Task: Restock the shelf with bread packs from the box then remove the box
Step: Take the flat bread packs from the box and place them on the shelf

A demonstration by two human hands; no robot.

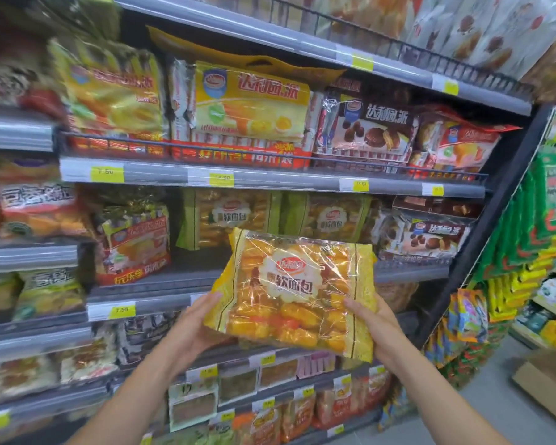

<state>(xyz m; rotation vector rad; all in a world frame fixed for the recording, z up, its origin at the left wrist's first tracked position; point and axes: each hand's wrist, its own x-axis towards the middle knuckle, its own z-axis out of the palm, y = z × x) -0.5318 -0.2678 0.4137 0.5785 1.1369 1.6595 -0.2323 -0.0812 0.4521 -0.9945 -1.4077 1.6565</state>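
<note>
Before shelf: both hands grip crinkly clear-plastic bread pack, rounded rolls inside.

The bread pack at the centre is clear film with yellow patterned borders, golden-orange rolls showing through, and a white scalloped label bearing a red logo and dark characters. At twelve o'clock a yellow pie pack carries red lettering outlined in white and a blue-and-white badge, while at two o'clock the chocolate pie pack is dark navy over white with brown pies. Grey shelf rails hold yellow price tags, and at four o'clock sits a plain brown cardboard box.
</note>
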